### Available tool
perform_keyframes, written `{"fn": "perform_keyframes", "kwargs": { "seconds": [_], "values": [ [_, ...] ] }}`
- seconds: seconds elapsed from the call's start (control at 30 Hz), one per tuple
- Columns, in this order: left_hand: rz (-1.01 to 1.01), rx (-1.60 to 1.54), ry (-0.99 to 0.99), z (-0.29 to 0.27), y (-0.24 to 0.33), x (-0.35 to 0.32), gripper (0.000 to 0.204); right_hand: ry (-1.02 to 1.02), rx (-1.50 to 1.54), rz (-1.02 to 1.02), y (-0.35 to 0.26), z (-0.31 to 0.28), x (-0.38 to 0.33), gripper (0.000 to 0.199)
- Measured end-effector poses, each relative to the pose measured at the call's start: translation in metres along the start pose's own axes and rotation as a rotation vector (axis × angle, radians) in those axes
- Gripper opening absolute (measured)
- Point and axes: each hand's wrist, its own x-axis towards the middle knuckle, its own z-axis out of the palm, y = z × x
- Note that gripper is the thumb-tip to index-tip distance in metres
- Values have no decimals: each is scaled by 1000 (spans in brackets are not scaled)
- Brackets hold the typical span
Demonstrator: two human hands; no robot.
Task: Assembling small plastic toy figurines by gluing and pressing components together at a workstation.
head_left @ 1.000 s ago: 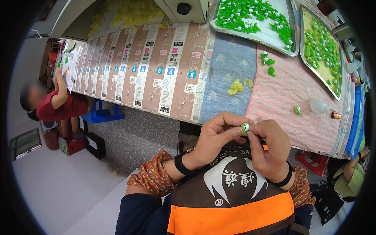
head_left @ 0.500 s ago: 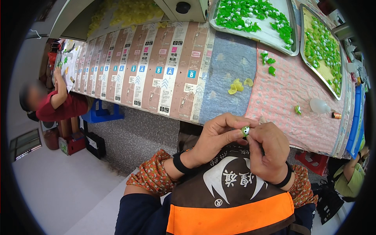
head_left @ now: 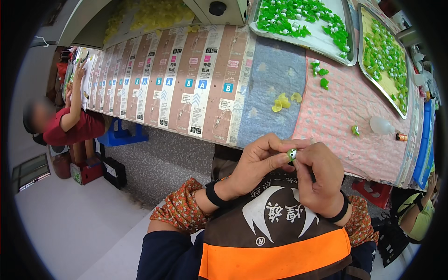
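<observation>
Left hand (head_left: 259, 161): in the head view, lower centre of the frame; thumb and forefinger are narrow, holding a small figurine (head_left: 291, 154) from its left side.
Right hand (head_left: 323, 172): just right of centre; its fingertips are pinched close together on the right side of the same figurine.
Figurine: green and white with dark eye spots, between the two hands, above the dark apron (head_left: 280, 252) with the orange band.
Pink cloth (head_left: 336, 107): right of centre; on it are a single figurine (head_left: 355, 130), a translucent bottle (head_left: 381, 125) and, near its upper left corner, a few green pieces (head_left: 324, 83).
Blue cloth (head_left: 268, 70): beside the pink one, at upper centre, bearing some yellow translucent pieces (head_left: 281, 102).
Trays: a metal tray (head_left: 315, 42) at upper right carries many green-and-white figurines; a yellow-bottomed tray (head_left: 385, 90) farther right carries more.
Other people: one person in a red top (head_left: 74, 122) at left; another in light green (head_left: 417, 221) at the right edge.
</observation>
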Motion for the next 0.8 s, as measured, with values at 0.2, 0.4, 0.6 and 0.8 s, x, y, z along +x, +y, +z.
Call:
{"fn": "perform_keyframes", "kwargs": {
  "seconds": [0.2, 0.4, 0.6, 0.8],
  "values": [
    [39, 285, 81, 6, 15, 1, 19, -86, 133, 294, -4, -11, 8, 14],
    [13, 259, 90, 11, 17, -1, 21, -161, 408, 573, -2, -17, 15, 10],
    [-167, -168, 65, 9, 16, 4, 19, -143, 581, 593, 6, -15, 11, 17],
    [-191, -253, 35, 7, 13, 4, 20, -188, 360, 520, 0, -17, 14, 16]
  ]
}}
